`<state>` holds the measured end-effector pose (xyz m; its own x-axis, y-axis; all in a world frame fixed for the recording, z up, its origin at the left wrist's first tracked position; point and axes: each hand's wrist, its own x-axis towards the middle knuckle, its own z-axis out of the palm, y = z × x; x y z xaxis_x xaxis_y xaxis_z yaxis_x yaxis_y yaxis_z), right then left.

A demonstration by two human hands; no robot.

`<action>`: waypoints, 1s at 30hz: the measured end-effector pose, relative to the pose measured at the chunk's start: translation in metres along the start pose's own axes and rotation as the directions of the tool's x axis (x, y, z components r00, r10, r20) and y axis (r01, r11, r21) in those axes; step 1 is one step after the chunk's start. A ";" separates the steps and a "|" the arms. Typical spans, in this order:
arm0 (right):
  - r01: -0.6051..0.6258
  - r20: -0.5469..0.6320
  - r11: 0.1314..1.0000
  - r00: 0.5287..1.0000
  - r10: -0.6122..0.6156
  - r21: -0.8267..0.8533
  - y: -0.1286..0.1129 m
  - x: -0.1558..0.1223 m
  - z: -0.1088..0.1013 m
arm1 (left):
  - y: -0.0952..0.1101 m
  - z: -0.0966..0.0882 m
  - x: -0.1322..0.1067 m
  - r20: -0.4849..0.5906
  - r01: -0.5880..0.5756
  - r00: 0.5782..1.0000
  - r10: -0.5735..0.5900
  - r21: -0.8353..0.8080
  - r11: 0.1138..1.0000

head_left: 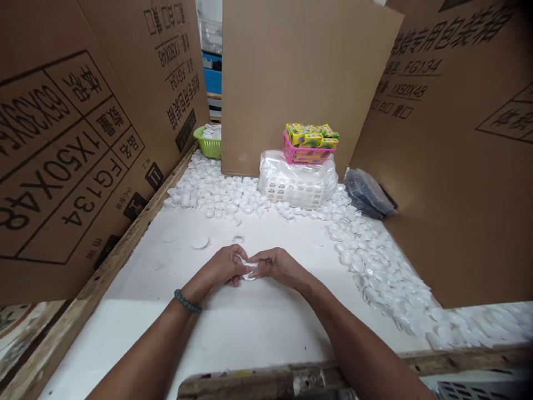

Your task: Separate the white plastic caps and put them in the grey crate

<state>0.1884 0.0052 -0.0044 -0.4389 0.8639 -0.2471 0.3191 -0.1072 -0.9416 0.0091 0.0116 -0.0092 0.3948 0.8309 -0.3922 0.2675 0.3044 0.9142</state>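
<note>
My left hand (pixel 228 264) and my right hand (pixel 275 265) meet over the middle of the white tabletop (pixel 254 328). Between them is a small round white plastic piece (pixel 250 276), pinched by the fingers of both hands and partly hidden by them. Just beyond the hands lies a white ring-like piece (pixel 238 239). A flat white disc (pixel 200 243) rests to the left of it. A dark bracelet circles my left wrist.
White plastic pieces (pixel 375 266) are heaped along the right and back. A clear-wrapped pack (pixel 296 183) carries a pink basket (pixel 310 155) of yellow-green boxes. A green basket (pixel 209 145) stands at back left. Cardboard walls (pixel 291 83) and a wooden edge (pixel 137 233) enclose the table.
</note>
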 end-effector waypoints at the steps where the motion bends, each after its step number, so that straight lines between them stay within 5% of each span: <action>1: 0.023 -0.022 0.999 0.999 -0.024 -0.045 -0.002 -0.001 -0.002 | 0.002 -0.005 -0.003 -0.005 -0.022 1.000 0.022 0.055 0.998; 5: 0.021 -0.293 0.931 0.947 -0.135 -0.365 -0.017 -0.022 -0.030 | 0.013 -0.032 -0.016 -0.276 -0.018 0.948 0.158 0.449 0.893; 9: -0.277 -0.543 0.714 0.822 -0.171 -0.643 -0.018 -0.069 -0.066 | 0.018 -0.047 -0.026 -0.487 0.238 0.846 0.217 0.709 0.664; 12: -0.448 -0.585 0.554 0.806 -0.089 -0.702 -0.001 -0.100 -0.075 | 0.015 -0.043 -0.026 -0.512 0.250 0.752 0.414 0.804 0.540; 15: -0.373 -0.473 0.467 0.874 -0.114 -0.802 0.018 -0.103 -0.064 | 0.010 -0.029 -0.016 -0.392 0.118 0.644 0.657 0.900 0.420; 17: -0.240 -0.330 0.389 0.926 -0.183 -0.890 0.024 -0.089 -0.052 | 0.007 -0.018 -0.007 -0.284 0.036 0.658 0.697 0.937 0.349; 21: -0.023 -0.116 0.327 0.956 -0.270 -0.945 0.017 -0.048 -0.029 | 0.004 0.003 0.008 -0.143 -0.065 0.786 0.602 0.948 0.310; 26: 0.166 -0.009 0.474 0.939 -0.345 -0.865 -0.004 -0.019 -0.010 | 0.005 0.013 0.012 -0.184 -0.147 0.819 0.544 0.849 0.508; 30: 0.261 -0.006 0.448 0.859 -0.512 -0.855 -0.003 -0.010 -0.003 | 0.006 0.015 0.012 -0.214 -0.216 0.854 0.475 0.684 0.697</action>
<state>0.1940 -0.0020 0.0014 -0.5351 0.8001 0.2710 0.7466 0.5981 -0.2913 0.0283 0.0161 -0.0097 0.2755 0.9536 0.1212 0.7026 -0.2858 0.6517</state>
